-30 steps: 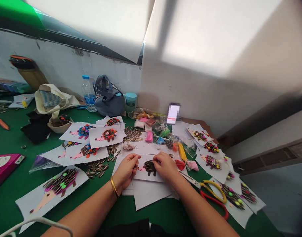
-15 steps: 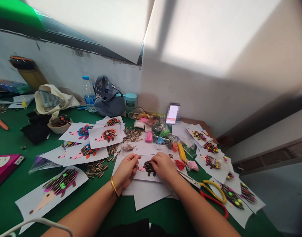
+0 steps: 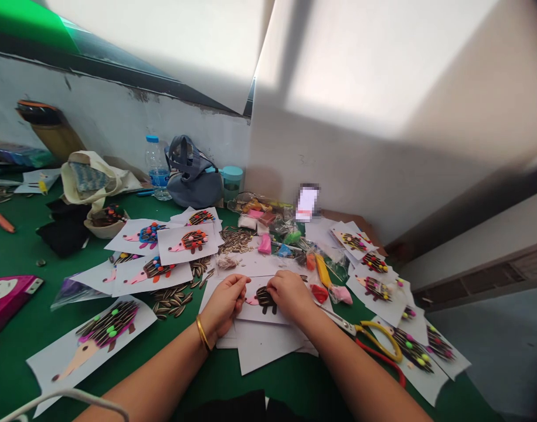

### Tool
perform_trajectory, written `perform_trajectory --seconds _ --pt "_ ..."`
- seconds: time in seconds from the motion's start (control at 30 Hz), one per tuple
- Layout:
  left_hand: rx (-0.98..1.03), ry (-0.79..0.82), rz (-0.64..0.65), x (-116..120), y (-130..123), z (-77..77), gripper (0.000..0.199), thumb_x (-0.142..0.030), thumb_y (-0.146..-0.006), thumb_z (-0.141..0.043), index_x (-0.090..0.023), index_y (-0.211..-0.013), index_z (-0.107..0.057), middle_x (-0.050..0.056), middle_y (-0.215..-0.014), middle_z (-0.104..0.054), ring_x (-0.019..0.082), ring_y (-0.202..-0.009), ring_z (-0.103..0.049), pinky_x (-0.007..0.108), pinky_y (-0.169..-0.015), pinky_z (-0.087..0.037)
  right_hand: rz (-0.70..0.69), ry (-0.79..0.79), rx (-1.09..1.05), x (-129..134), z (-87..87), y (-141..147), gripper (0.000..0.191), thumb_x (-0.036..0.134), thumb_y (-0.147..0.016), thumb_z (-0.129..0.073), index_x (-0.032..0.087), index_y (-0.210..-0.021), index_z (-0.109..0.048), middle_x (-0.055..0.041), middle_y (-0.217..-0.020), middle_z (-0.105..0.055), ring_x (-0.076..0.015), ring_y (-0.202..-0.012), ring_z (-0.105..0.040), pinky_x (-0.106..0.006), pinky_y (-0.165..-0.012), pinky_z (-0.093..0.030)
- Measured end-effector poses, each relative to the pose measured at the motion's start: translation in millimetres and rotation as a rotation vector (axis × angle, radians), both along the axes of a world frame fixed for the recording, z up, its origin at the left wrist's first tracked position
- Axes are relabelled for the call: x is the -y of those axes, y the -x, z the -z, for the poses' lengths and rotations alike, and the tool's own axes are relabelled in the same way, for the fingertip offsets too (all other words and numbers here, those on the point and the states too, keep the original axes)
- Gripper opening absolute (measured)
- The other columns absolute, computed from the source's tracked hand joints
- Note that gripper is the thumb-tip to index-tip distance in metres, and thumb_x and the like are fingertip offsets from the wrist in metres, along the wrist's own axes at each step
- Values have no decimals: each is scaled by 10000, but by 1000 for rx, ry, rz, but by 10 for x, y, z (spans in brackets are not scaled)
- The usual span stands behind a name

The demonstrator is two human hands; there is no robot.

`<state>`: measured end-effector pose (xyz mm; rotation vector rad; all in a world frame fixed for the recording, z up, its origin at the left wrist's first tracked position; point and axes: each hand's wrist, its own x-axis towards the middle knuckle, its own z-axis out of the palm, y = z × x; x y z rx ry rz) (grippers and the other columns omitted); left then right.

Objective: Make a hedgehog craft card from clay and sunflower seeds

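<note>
A white card [image 3: 279,317] lies in front of me with a hedgehog figure [image 3: 265,298] on it, pink at the snout and dark on the body. My left hand [image 3: 227,300] is closed at the card's left side, thumb and forefinger pressed together; what it may hold is too small to name. Over the hedgehog's right side, my right hand [image 3: 290,293] has its fingers bent together at the dark body, their tips partly hidden. Sunflower seeds [image 3: 172,300] lie in a pile left of my left hand.
Scissors [image 3: 378,340] with yellow and red handles lie beside my right forearm. Finished-looking hedgehog cards [image 3: 187,245] spread at left, others [image 3: 376,287] at right. Bagged coloured clay [image 3: 323,271], a bottle [image 3: 156,167] and a blue bag [image 3: 193,184] stand or lie farther back.
My right hand has shifted very slightly at the hedgehog's body. My left hand has stayed in place.
</note>
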<state>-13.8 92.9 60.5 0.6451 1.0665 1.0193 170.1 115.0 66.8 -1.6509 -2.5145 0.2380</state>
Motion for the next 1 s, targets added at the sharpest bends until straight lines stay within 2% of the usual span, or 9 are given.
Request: perform_trajectory --seconds 0.23,0.53,0.63,0.73,0.87,1.0 --pt "10 9 5 -6 7 -4 339 -414 -699 -709 -166 -888 -580 -89 -611 -445 2 -376 -295 135 -353 -133 7 11 -93 14 64 -68 115 217 -864 -628 248 -886 -736 -39 -888 -685 -190 -897 -596 -287 -788 -402" --pt "56 0 21 5 29 -1 368 -487 -751 -668 -181 -933 -577 -74 -621 -482 14 -373 -315 140 -358 -135 -28 -3 -29 8 53 -40 127 209 -878 -606 225 -887 -732 -61 -898 -673 -200 -887 -581 -309 -795 -393" --pt "125 10 37 7 43 -29 410 -553 -814 -587 -176 -974 -579 -49 -657 -525 18 -372 -300 153 -362 -122 6 -44 -87 63 -21 -54 109 242 -878 -621 230 -900 -727 -53 -897 -666 -206 -902 -576 -317 -799 -389" --pt "157 30 76 24 38 -63 486 -614 -850 -509 -159 -1002 -589 -30 -671 -543 25 -370 -279 172 -372 -109 15 -105 -207 185 -164 5 148 253 -911 -573 234 -891 -719 -44 -877 -652 -197 -892 -569 -315 -786 -384" --pt "118 11 148 73 3 -74 552 -643 -858 -466 -140 -1018 -628 -30 -596 -528 46 -376 -290 193 -403 -150 -99 -93 -336 342 -309 186 143 257 -891 -589 262 -964 -712 -32 -897 -639 -181 -888 -564 -297 -792 -389" --pt "61 -8 204 115 -20 -61 567 -640 -850 -474 -128 -995 -671 -53 -468 -441 70 -379 -293 199 -427 -156 -155 -87 -259 375 -291 314 218 220 -831 -635 298 -1016 -719 -34 -927 -636 -195 -902 -552 -311 -798 -374"
